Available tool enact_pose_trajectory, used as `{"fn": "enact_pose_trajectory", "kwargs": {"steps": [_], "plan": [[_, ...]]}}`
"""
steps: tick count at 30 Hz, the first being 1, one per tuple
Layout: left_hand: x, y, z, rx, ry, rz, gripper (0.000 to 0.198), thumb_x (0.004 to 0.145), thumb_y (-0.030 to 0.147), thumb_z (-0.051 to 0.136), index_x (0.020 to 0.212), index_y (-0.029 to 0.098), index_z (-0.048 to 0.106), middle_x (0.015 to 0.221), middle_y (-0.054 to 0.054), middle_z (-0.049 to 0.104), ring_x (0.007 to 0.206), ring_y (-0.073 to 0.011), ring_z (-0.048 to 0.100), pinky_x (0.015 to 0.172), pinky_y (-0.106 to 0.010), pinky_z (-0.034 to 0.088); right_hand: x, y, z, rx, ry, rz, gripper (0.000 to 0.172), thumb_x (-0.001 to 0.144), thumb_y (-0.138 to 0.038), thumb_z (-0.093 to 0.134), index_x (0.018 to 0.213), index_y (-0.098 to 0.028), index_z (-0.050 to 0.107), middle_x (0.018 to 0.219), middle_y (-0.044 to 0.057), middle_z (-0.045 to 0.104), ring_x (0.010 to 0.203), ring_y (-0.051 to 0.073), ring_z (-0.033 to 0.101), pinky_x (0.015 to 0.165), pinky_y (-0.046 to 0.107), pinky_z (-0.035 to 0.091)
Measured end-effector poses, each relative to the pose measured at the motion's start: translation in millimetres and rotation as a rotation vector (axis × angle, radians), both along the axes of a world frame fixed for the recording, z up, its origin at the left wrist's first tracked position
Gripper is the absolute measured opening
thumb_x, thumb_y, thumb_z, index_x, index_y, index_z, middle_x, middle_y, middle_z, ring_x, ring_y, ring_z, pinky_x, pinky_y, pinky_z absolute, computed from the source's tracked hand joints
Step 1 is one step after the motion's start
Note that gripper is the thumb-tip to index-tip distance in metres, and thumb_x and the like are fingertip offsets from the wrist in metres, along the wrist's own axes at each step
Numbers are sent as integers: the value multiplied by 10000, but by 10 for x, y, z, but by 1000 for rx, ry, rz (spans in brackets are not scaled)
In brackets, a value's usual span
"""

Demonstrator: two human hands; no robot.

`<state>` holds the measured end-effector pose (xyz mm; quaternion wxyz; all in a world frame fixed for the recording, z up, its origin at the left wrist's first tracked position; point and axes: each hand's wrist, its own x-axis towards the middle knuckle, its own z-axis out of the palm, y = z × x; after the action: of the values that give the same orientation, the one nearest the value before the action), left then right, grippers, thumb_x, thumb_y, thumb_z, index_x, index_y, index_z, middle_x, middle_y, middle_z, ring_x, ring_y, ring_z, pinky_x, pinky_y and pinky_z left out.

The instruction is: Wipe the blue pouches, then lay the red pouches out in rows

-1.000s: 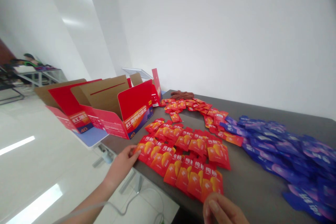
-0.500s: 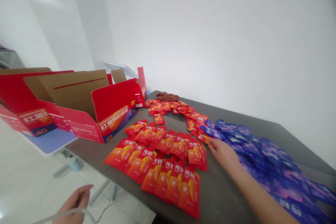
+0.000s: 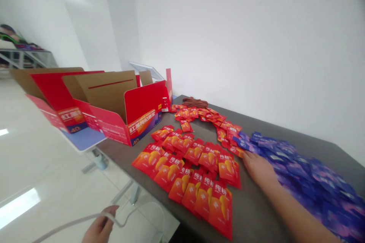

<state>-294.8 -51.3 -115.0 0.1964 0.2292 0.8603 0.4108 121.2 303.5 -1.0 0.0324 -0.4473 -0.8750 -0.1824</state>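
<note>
My right hand (image 3: 258,167) is low over the dark table, its fingertips closed at the end of a red sachet (image 3: 237,151) beside the loose red pile. Just right of it spreads a heap of blue-purple sachets (image 3: 296,163). In front and to the left lie overlapping rows of red-orange sachets (image 3: 173,167), face up. Off the table's front edge, at the bottom of the view, hangs my left hand (image 3: 99,228), loosely curled with fingers apart and nothing visible in it. A pale cable (image 3: 71,222) crosses in front of that hand.
Open red cartons (image 3: 114,125) stand at the left, partly on a blue-topped stand (image 3: 85,139). Loose red sachets (image 3: 228,129) curve along the table's back, near a brown bundle (image 3: 195,102). A white wall (image 3: 242,45) rises behind. A person (image 3: 10,32) is far left.
The view has swung left, so the table and cartons appear further right. My right hand remains at the same red sachet. The left hand still hangs below the table edge.
</note>
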Motion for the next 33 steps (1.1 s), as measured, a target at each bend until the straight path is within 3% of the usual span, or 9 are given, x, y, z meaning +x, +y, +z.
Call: {"fn": "enact_pose_trajectory", "kwargs": {"steps": [6,9,11,15,18,20,24,28,33], "plan": [[-107,27,308,110,22,33,399,734,550,541,959,236,644,767,-19,677,804,-275,642,761,-345,482,85,-271,285,163,67,8,332,924,-123,430,1149,-62,666,1135,198,708,1008,318,663,878,423,499],[-130,176,606,247,36,72,416,733,538,585,1003,226,635,764,-3,631,752,-227,593,725,-309,466,-50,-646,528,309,245,46,337,953,-220,432,1141,-88,678,1118,175,719,966,310,676,854,426,501],[-88,367,885,373,35,26,403,729,520,618,1004,226,645,735,9,605,710,-199,554,699,-283,457,-262,-957,660,356,391,164,313,944,-246,468,1124,-123,692,1096,158,730,950,304,680,864,429,492],[208,818,1488,451,-132,-305,340,712,473,696,912,199,704,689,-19,644,659,-185,554,646,-264,450,-893,-1514,761,299,410,472,388,912,-153,454,1262,-199,614,1198,104,706,1037,283,651,927,422,442],[554,1049,1754,377,-441,-695,368,739,493,704,891,158,726,753,-70,696,668,-195,601,655,-281,472,-1381,-1759,703,244,452,494,390,906,-103,409,1228,-130,627,1146,150,717,980,275,657,904,416,452],[751,1132,1787,392,-635,-770,373,779,519,667,826,153,715,774,-77,696,686,-197,617,681,-297,490,-1634,-1856,620,244,501,536,354,908,-104,403,1148,-97,662,1068,160,737,928,270,660,880,410,468],[859,1224,1689,479,-771,-603,299,794,454,670,704,170,650,709,-25,663,686,-167,602,710,-285,497,-1870,-1988,447,287,611,587,297,948,-205,434,1091,-109,676,1046,126,750,956,245,652,959,383,431],[570,1339,1694,376,-493,-745,393,866,531,515,842,167,662,808,-39,701,751,-177,616,768,-295,491,-1793,-2056,417,196,727,646,382,946,-437,489,1138,-148,648,1187,87,712,1098,235,611,1076,380,323],[133,1528,1771,150,-220,-945,393,804,546,579,728,168,652,671,-2,665,614,-155,549,601,-253,432,-1620,-2026,465,108,830,619,253,949,-344,510,1071,-184,663,1089,48,738,1006,209,639,1100,377,268]]}}
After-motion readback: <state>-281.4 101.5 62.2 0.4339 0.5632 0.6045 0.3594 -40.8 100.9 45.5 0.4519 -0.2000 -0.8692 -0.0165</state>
